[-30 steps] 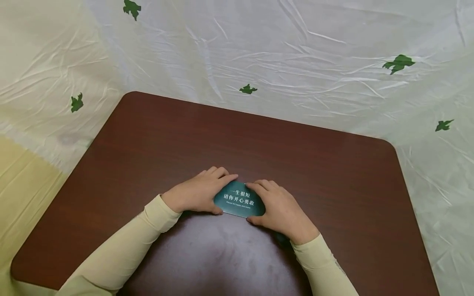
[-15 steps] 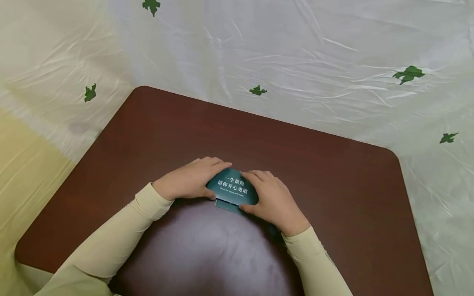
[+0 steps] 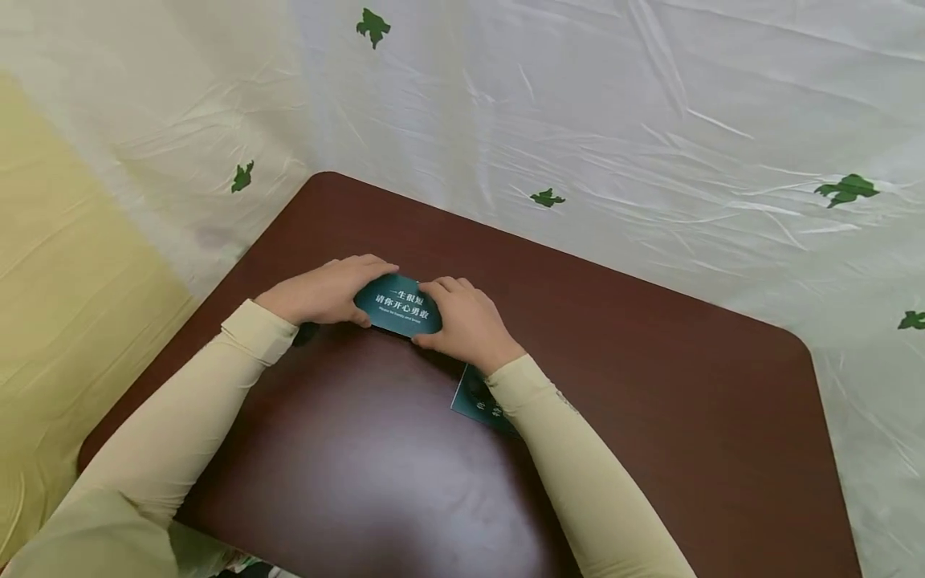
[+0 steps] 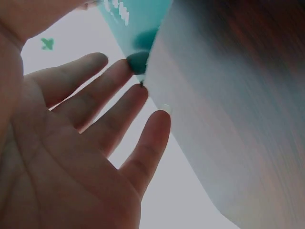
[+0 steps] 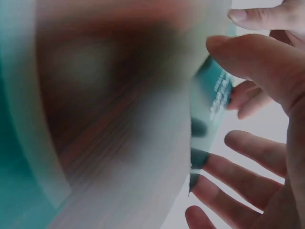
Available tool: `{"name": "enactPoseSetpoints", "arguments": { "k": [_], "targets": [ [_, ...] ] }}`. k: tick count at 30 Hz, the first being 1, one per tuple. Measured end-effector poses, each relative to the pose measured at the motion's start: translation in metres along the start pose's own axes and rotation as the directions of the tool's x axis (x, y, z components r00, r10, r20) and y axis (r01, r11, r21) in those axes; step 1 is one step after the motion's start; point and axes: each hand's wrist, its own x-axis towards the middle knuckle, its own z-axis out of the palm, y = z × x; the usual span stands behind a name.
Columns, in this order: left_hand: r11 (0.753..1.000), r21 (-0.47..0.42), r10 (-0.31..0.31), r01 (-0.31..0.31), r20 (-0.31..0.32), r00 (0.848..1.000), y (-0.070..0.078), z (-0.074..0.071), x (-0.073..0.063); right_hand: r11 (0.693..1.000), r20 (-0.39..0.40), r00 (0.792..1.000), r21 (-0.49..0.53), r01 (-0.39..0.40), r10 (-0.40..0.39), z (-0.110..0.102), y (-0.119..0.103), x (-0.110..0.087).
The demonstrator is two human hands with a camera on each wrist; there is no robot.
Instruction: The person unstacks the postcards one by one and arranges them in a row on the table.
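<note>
A teal card (image 3: 397, 303) with white lettering is held between both hands, over the left-middle part of the table. My left hand (image 3: 325, 293) grips its left end, with the thumb at the near edge and the fingers at the far edge. At the right end my right hand (image 3: 470, 321) holds it the same way. In the left wrist view the card's corner (image 4: 136, 19) shows beyond spread fingers. A second teal card (image 3: 468, 401) lies on the table, partly hidden under the right wrist; in the right wrist view a blurred teal area (image 5: 12, 143) fills the left edge.
The dark reddish-brown table (image 3: 650, 385) has rounded corners and a glossy surface. Behind it hangs wrinkled white cloth (image 3: 614, 104) with several green leaf-like patches, and yellowish cloth (image 3: 72, 201) covers the left side.
Both hands have carried the upper card left and farther across the table, off the second card, which now shows by the right wrist. The head view has shifted.
</note>
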Motion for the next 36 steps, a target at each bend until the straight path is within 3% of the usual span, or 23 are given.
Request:
{"name": "enactPoseSetpoints", "arguments": {
  "k": [5,8,12,16,22,28,32,36],
  "targets": [
    [0.996,-0.072,-0.058,0.059,0.017,0.998,-0.032,-0.011,0.012,1.0,0.029,0.999,0.013,-0.018,0.017,0.01,-0.003,0.04],
    [0.993,-0.092,-0.075,0.078,0.034,0.997,-0.044,-0.017,0.017,0.997,0.049,0.998,0.057,-0.05,0.047,0.017,-0.004,0.058],
    [0.989,-0.107,-0.093,0.098,0.054,0.994,-0.051,-0.027,0.022,0.993,0.055,0.995,0.078,-0.084,0.08,0.02,-0.004,0.072],
    [0.986,-0.124,-0.107,0.113,0.057,0.993,-0.055,-0.027,0.023,0.994,0.061,0.994,0.058,-0.092,0.089,0.022,-0.008,0.076],
    [0.985,-0.129,-0.107,0.117,0.086,0.991,-0.06,-0.016,0.02,0.993,0.086,0.992,0.074,-0.096,0.09,0.028,-0.015,0.069],
    [0.985,-0.137,-0.101,0.107,0.051,0.994,-0.056,-0.014,0.026,0.988,0.049,0.992,0.099,-0.12,0.116,0.02,-0.005,0.057],
    [0.994,-0.091,-0.063,0.065,0.015,0.998,-0.038,-0.007,0.029,0.98,0.009,0.987,0.119,-0.161,0.161,0.004,0.013,0.03],
    [0.999,-0.031,0.03,-0.03,-0.016,0.999,-0.005,0.008,0.027,0.975,-0.028,0.981,0.121,-0.186,0.191,-0.013,0.028,-0.01]
  ]
}}
